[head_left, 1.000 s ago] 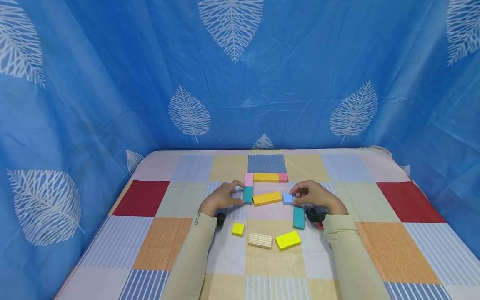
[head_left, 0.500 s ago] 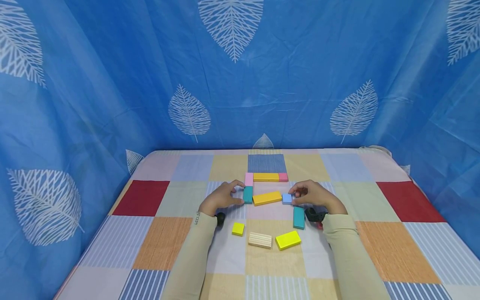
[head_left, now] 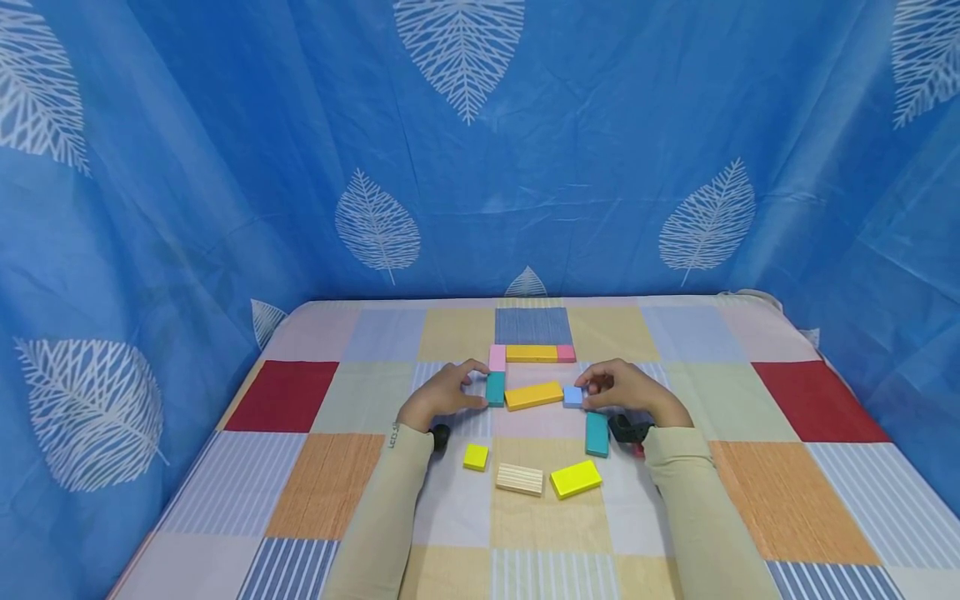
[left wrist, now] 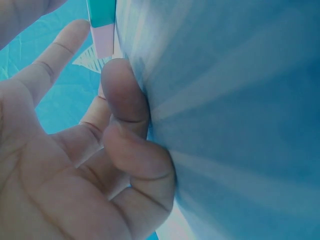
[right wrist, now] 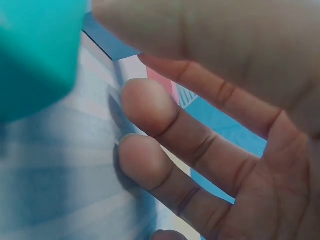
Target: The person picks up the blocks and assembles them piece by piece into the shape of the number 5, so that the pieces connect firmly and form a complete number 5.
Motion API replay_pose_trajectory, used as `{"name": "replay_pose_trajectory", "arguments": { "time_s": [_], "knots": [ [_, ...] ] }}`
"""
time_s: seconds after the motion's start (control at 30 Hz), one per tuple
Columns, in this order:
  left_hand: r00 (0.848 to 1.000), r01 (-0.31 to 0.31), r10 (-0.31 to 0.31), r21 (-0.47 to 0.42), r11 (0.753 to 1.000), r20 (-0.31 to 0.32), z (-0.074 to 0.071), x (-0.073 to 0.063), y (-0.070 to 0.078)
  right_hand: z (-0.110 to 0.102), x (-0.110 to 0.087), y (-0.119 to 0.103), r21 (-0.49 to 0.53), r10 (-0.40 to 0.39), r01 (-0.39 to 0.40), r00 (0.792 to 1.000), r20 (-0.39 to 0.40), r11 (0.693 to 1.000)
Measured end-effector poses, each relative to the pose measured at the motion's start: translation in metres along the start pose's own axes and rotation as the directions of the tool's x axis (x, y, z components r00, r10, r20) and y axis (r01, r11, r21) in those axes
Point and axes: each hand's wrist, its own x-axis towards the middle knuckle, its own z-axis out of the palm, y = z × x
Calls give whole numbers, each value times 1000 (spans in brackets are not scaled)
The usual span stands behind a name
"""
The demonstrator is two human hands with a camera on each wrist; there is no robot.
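Your left hand (head_left: 442, 393) and right hand (head_left: 630, 390) flank what looks like a partly laid layout of blocks on the cloth-covered counter (head_left: 795, 496). Already joined, you have the pink block (head_left: 497, 357), the far orange bar (head_left: 532, 353) and the small reddish block (head_left: 566, 353) in a row, with the teal block (head_left: 496, 389) butted against the pink one's near end.

The near orange bar (head_left: 533, 396) lies askew between the teal block and the blue block (head_left: 572, 397), so I'd judge that row unfinished. Your second teal block (head_left: 597, 435), small yellow block (head_left: 476, 457), striped wooden block (head_left: 519, 479) and large yellow block (head_left: 576, 479) lie loose, probably unplaced.

Your left thumb and index finger are spread wide, touching along the teal block's outer side, the other fingers bent near the cloth. Your right thumb and index finger pinch the blue block narrowly. Both sleeved forearms (head_left: 378, 517) slant inward from the near edge.
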Motion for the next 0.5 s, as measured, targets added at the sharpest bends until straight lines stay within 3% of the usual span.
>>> {"name": "replay_pose_trajectory", "arguments": {
  "time_s": [0.2,0.5],
  "knots": [
    [1000,5,-5,-7,1000,-2,0,-2,-1,-2,-1,-1,-44,-12,11,1000,-29,999],
    [1000,-7,7,-8,1000,-3,-1,-2,0,-7,-7,-18,-196,-33,-5,981,-191,981]
  ]
}}
